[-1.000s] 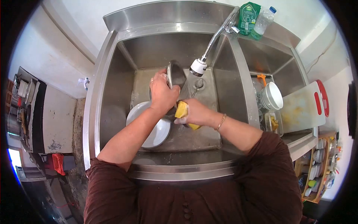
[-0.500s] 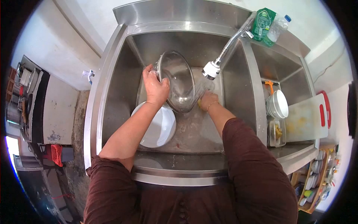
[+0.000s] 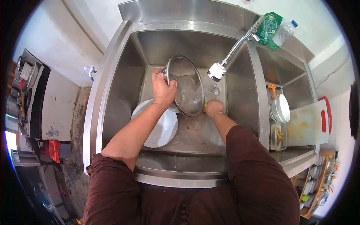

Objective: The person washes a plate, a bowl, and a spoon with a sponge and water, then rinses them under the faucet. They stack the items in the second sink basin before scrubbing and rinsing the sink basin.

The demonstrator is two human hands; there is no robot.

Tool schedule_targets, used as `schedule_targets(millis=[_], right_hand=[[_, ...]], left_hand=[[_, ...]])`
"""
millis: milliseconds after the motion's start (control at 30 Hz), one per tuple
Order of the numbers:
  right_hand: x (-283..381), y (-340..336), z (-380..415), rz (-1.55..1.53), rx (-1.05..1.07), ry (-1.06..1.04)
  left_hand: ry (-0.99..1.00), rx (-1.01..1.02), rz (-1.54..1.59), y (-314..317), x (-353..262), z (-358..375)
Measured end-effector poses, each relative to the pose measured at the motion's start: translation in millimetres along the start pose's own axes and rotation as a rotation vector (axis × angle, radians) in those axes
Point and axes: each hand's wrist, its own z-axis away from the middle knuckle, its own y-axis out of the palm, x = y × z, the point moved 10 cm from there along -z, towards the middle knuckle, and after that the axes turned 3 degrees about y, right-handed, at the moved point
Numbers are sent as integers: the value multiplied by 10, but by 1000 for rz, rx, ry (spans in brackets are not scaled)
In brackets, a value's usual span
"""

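Note:
My left hand [image 3: 164, 90] grips a clear glass bowl [image 3: 187, 80] by its rim, fingers behind and thumb in front. The bowl is tilted on edge, its opening towards the right, and water runs into it. My right hand [image 3: 214, 107] is closed just right of the bowl's lower rim, around a yellow sponge [image 3: 205, 107] that mostly hides in the fingers. A white shower-type tap head [image 3: 216, 71] on a flexible metal hose sprays from above. Under my left forearm a large white bowl [image 3: 163, 129] lies on the sink floor [image 3: 191, 140].
The steel sink's right basin holds white bowls [image 3: 280, 108], a clear container [image 3: 277, 137] with a yellow piece inside, an orange-handled tool [image 3: 273, 88] and a cutting board [image 3: 305, 123]. A green pouch [image 3: 269, 28] and a plastic bottle [image 3: 282, 35] stand on the back ledge.
The glass bowl has turned slightly so its opening shows more, with less water over it. My right hand has drawn back a little from the spray.

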Motion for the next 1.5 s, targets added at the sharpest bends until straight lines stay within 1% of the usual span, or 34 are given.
schedule_targets(millis=[33, 67, 133, 167, 233, 267, 300, 333, 367, 433, 467, 500, 567, 600, 667, 700, 767, 800, 867, 900, 933, 1000, 1033, 1067, 1100, 1133, 1167, 1267, 1300, 1333, 1400, 1433, 1467, 1500], right_hand=[[-105, 34, -32, -85, -18, 71], [-138, 94, -59, -85, -15, 69], [-487, 196, -70, -340, -32, 357], [-505, 243, -89, -341, -32, 356], [-712, 181, 8, -453, -196, 542], [-720, 183, -8, -452, -198, 541], [-767, 201, 34, -504, -156, 609], [-807, 216, 75, -556, -114, 677], [-834, 151, 85, -555, -115, 677], [-687, -112, 83, -404, 25, 467], [-717, -191, 64, -399, 25, 470], [-749, -324, 28, -430, -38, 463], [-790, -578, 47, -459, -108, 456], [-778, -734, 96, -432, -118, 440], [-778, -935, 192, -402, -133, 426], [-733, -1001, 209, -340, -118, 377], [-660, -1050, 224, -275, -102, 326], [-559, -1098, 237, -212, -110, 274], [-411, -1175, 294, -150, -119, 222], [-243, -1229, 406, -129, -66, 144], [-64, -1238, 494, -109, -14, 65], [172, -1166, 591, -192, 42, 26], [400, -1078, 567, -295, 34, -114], [603, -1010, 569, -397, 26, -253], [658, -966, 625, -394, 26, -253], [767, -990, 720, -524, -5, -335], [841, -1031, 805, -658, -37, -417], [874, -1160, 1032, -606, 1, -484], [931, -1176, 1040, -482, 6, -576], [893, -1251, 1122, -482, 7, -572], [492, -1851, 1378, -742, -483, -469], [420, -1988, 1525, -760, -644, -533], [381, -1949, 1556, -759, -648, -523], [439, -1883, 1653, -741, -651, -632]], left_hand=[[2, -4, 5, 21, 18, 20], [6, -4, 9, 41, 31, 39], [17, 5, -33, 113, 97, 94], [27, 15, -74, 150, 125, 123], [-22, 22, -27, 188, 190, 163], [-72, 30, 22, 213, 249, 183], [-71, 29, 22, 217, 262, 189], [-34, 42, 6, 226, 246, 185], [2, 56, -10, 240, 233, 188], [-9, 65, -11, 272, 285, 215], [-20, 74, -14, 297, 315, 236], [-22, 75, -9, 319, 355, 259], [-254, 315, -227, 528, 683, 366], [-252, 313, -223, 516, 681, 378], [-308, 495, -258, 638, 742, 514], [-307, 493, -254, 614, 696, 490], [-638, 965, -120, 871, 812, 898], [-638, 965, -119, 850, 751, 912], [-342, 889, -429, 759, 512, 767], [-335, 801, -459, 694, 442, 713], [-335, 797, -460, 733, 399, 701], [-191, 764, -272, 909, 142, 623], [-247, 818, -170, 1059, 168, 690], [-249, 817, -168, 1109, 205, 749], [-526, 839, 268, 1166, 211, 940], [-792, 826, 712, 1228, 148, 1100], [-860, 916, 801, 1260, 184, 1167], [-768, 977, 724, 1336, 444, 1122], [-418, 1121, 420, 1222, 289, 998], [-417, 1124, 422, 1232, 284, 998], [-814, 1136, 640, 1289, 368, 1185], [-886, 1180, 637, 1145, 139, 1237], [-880, 1190, 637, 1118, 50, 1269], [-791, 1345, 657, 1133, -134, 1383]])
